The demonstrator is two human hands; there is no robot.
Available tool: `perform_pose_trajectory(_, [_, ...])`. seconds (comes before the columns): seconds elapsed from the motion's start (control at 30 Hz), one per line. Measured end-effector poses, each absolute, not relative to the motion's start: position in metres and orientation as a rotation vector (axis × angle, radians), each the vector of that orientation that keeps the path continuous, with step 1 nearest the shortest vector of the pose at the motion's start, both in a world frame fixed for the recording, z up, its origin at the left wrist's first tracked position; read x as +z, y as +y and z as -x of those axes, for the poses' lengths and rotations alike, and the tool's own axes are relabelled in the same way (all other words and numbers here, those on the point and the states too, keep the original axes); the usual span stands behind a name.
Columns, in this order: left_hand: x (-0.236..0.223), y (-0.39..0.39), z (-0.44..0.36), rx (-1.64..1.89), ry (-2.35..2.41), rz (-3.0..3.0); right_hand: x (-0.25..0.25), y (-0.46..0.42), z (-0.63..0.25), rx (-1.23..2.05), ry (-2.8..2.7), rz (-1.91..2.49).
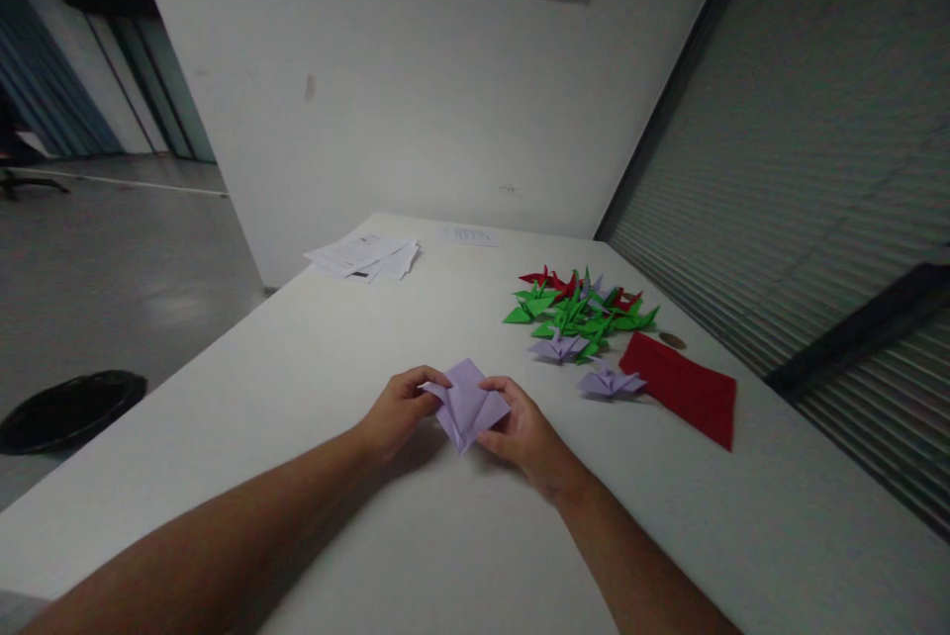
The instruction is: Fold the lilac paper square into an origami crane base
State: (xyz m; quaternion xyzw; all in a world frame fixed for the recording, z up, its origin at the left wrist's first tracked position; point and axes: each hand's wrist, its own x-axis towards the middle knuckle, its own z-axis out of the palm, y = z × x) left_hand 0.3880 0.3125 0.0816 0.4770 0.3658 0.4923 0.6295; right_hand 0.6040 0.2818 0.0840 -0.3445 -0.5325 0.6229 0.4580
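A partly folded sheet of lilac origami paper [466, 402] is held between my two hands, just above the white table. My left hand [405, 409] pinches its left flap between thumb and fingers. On the opposite side my right hand [521, 429] grips the right flap, thumb low and fingers at the upper edge. The paper has a diamond shape with a point toward me and side flaps spread out. To the right lie two lilac paper cranes [610, 382], apart from my hands, in front of a pile of green paper cranes [575, 317] mixed with red ones.
Red paper [687, 388] lies at the right, near a small round brown object [672, 341]. Printed sheets [367, 255] rest at the table's far left. A black-lined bin [70, 409] stands on the floor at left. Blinds [802, 170] run along the right side.
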Motion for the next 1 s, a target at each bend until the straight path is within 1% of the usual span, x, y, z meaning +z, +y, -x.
perform_pose_trajectory(0.47, [0.088, 0.311, -0.391, 1.132, 0.835, -1.204, 0.072, 0.284, -0.608, 1.604, -1.329, 0.812])
perform_pose_trajectory(0.67, [0.086, 0.309, -0.393, 1.120, 0.811, -1.202, 0.082, 0.281, -0.607, 1.562, -1.310, 0.780])
perform_pose_trajectory(0.87, [0.085, 0.311, -0.390, 1.139, 0.903, -1.225, 0.082, 0.283, -0.609, 1.542, -1.359, 0.800])
perform_pose_trajectory(1.0, [0.086, 0.311, -0.388, 1.164, 0.917, -1.259, 0.081, 0.286, -0.612, 1.400, -1.475, 0.858])
